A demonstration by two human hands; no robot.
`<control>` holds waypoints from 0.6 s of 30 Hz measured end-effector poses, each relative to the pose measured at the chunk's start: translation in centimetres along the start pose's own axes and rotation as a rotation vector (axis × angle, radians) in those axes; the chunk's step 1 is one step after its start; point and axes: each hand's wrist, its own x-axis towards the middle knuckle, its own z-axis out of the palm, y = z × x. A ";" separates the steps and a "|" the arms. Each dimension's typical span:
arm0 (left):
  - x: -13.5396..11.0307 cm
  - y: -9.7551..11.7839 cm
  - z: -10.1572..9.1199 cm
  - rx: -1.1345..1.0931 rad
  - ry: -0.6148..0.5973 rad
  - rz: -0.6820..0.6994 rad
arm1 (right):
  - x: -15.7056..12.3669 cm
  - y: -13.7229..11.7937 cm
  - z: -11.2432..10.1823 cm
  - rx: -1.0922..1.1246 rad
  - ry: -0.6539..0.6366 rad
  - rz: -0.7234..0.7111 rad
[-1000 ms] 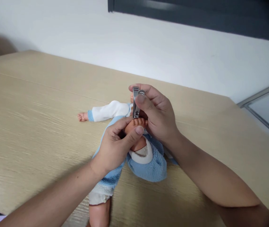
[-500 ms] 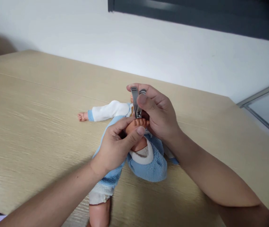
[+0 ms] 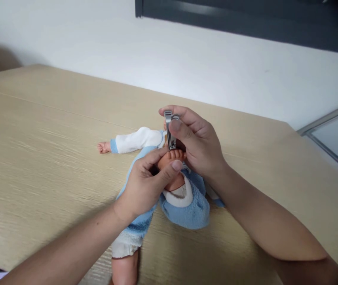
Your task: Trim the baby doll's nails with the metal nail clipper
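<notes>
Right hand: the right hand [image 3: 200, 148] is closed on a small silver metal nail clipper [image 3: 169, 127]. The thumb lies on its lever and the fingers curl behind, so the tool stands nearly upright with its cutting end down.
Left hand: the left hand [image 3: 145, 186] is closed in a pinch round the bare plastic foot [image 3: 172, 155] of a doll, thumb on the near side and forefinger over the top. This grip holds the foot lifted off the worktop and steady, with the toes turned up to the clipper.
Clipper and foot: the clipper's lower end meets the row of toes. I cannot tell whether it bites on one.
Doll: the plastic baby doll in a blue knitted suit with white cuffs [image 3: 187, 209] lies on its back, and its head end is hidden behind the hands. One white sleeve [image 3: 136, 139] stretches flat to the left, and the other leg [image 3: 124, 269] lies flat toward the near edge.
Worktop: the pale wood-grain worktop [image 3: 38, 150] carries the doll near its middle.
Background: behind are a white wall [image 3: 216, 67] and a dark frame [image 3: 246, 19] along the top.
</notes>
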 end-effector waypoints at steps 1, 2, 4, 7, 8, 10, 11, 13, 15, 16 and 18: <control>0.0 0.0 0.0 0.002 -0.001 0.001 | 0.0 0.1 0.0 0.018 -0.004 0.006; 0.0 -0.1 0.0 0.001 -0.002 0.004 | 0.0 0.1 0.1 0.038 -0.007 0.008; 0.0 -0.1 -0.1 -0.005 -0.002 0.009 | 0.0 0.2 0.1 0.068 -0.006 -0.008; 0.0 -0.2 -0.1 -0.001 0.000 0.001 | 0.2 0.2 -0.1 0.049 -0.012 -0.020; 0.0 -0.2 -0.1 0.009 0.001 -0.001 | 0.2 0.1 -0.2 0.030 -0.013 -0.018; 0.0 -0.2 -0.1 0.036 -0.001 0.005 | 0.2 -0.1 -0.4 -0.006 -0.017 -0.006; -0.1 -0.2 -0.1 0.049 -0.003 0.013 | 0.2 -0.2 -0.5 -0.018 -0.017 -0.002; -0.1 -0.2 0.0 0.067 -0.010 0.029 | 0.1 -0.3 -0.5 -0.028 -0.022 0.002; -0.1 -0.2 0.0 0.065 -0.015 0.039 | 0.0 -0.4 -0.5 -0.024 -0.030 0.001; -0.1 -0.2 0.0 0.059 -0.018 0.039 | 0.0 -0.5 -0.5 -0.019 -0.033 0.000; -0.1 -0.3 0.0 0.044 -0.025 0.038 | 0.0 -0.4 -0.3 -0.003 -0.032 -0.008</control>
